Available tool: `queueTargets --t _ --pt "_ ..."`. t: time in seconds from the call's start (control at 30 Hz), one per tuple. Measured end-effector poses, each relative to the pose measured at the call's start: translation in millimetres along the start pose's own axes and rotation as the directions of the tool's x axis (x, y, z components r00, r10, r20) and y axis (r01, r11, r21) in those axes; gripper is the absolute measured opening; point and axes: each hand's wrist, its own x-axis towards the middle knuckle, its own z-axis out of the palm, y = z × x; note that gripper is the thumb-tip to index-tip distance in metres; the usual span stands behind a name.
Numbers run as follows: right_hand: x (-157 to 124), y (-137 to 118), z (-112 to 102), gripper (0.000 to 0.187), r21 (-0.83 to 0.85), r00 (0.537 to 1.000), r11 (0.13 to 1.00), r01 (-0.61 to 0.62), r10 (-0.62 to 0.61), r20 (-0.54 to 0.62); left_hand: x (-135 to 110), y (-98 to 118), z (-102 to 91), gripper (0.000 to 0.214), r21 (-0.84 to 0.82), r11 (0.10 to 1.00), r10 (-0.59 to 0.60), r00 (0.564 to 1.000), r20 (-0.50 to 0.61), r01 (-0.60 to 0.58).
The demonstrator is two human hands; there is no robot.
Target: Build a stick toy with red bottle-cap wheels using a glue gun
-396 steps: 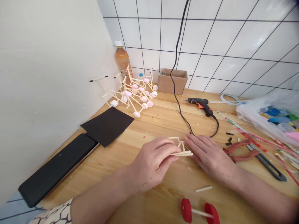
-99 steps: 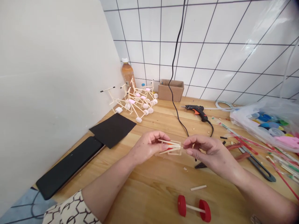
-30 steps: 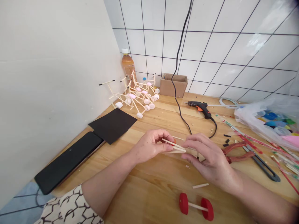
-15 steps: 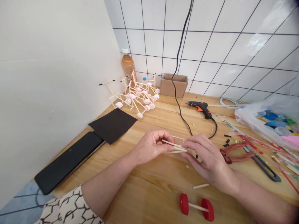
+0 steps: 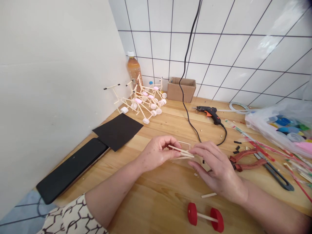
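Several thin wooden sticks [image 5: 186, 155] lie together at slight angles between the thumb and fingers of my left hand [image 5: 159, 151], which is closed on them. My right hand [image 5: 218, 169] is at their right ends, its fingertips at the upper stick and its thumb apart below. Whether the sticks are joined, I cannot tell. Below my right hand, a short loose stick [image 5: 209, 195] rests on the table. Closer to me lie two red bottle caps [image 5: 192, 214] joined by a wooden stick axle.
Stick models with cap wheels [image 5: 145, 121] stand at back left by a tea bottle [image 5: 134, 69]. A cardboard box [image 5: 181, 89], glue gun [image 5: 209, 112], red-handled pliers [image 5: 246, 159], utility knife [image 5: 278, 175] and bag of caps [image 5: 255, 118] lie beyond. Black card [image 5: 118, 131] and phone [image 5: 71, 169] lie left.
My right thumb has moved slightly away from the stick ends. The sticks have shifted a little to the left, still held in my left hand.
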Motion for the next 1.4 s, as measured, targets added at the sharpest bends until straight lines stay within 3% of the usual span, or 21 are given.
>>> queueTargets --t 0.3,0.57,1.03,1.4 --pt "-0.1 0.9 0.9 0.021 -0.041 1.000 0.999 0.003 -0.003 -0.015 -0.7 0.7 -0.4 0.014 0.017 1.000 -0.011 1.000 -0.007 0.011" --pt "-1.8 2.0 3.0 0.035 -0.023 0.999 1.000 -0.018 0.018 -0.039 -1.2 2.4 0.9 0.012 -0.005 1.000 0.003 1.000 -0.029 -0.003" --pt "-0.7 1.5 2.5 0.017 -0.025 1.000 1.000 -0.009 0.009 -0.017 -1.4 3.4 -0.4 0.010 0.082 0.997 0.016 1.000 -0.023 -0.014" --pt "0.0 0.8 2.9 0.018 -0.008 1.000 1.000 -0.002 0.002 0.025 -1.2 3.8 0.2 0.008 0.112 0.993 0.035 0.999 -0.016 -0.033"
